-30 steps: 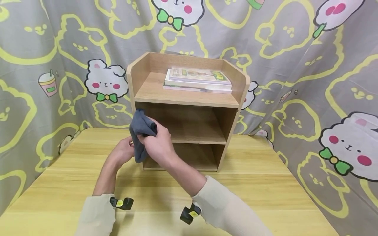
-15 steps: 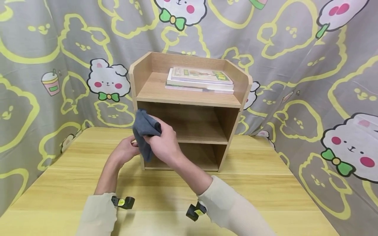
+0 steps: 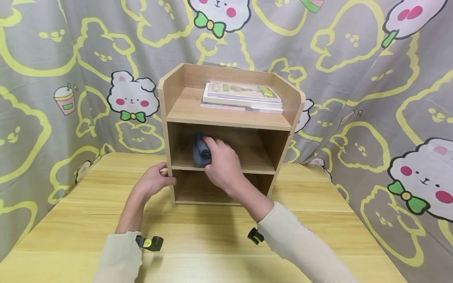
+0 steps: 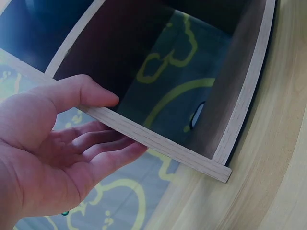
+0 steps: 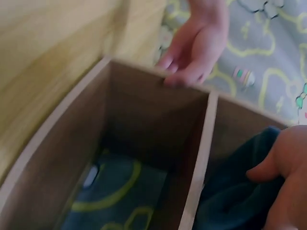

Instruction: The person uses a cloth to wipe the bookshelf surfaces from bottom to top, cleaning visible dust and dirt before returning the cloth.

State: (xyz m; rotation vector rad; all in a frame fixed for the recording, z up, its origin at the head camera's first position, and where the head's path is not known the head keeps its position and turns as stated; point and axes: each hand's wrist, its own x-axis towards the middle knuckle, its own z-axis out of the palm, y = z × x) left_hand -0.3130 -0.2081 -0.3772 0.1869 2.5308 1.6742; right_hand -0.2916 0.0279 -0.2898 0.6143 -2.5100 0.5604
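Observation:
A small wooden shelf unit (image 3: 226,121) stands on the table with a top tray and two open compartments. My left hand (image 3: 153,181) grips its left side panel (image 4: 158,141) at the lower compartment, thumb on the inner side and fingers on the outer. Inside the middle compartment, toward its left, my right hand (image 3: 224,165) holds a bunched grey-blue cloth (image 3: 200,151). In the right wrist view the cloth (image 5: 240,191) lies close to the divider board (image 5: 199,167), partly covered by the fingers.
Several stacked books (image 3: 242,96) lie on the unit's top. A patterned curtain (image 3: 329,70) hangs behind and at both sides. The wooden table (image 3: 198,239) extends in front. In the wrist views, curtain pattern shows through the back of the lower compartment.
My right hand has carried the cloth from the left front edge rightward into the middle compartment. The left hand stays at the left panel, which the cloth no longer covers.

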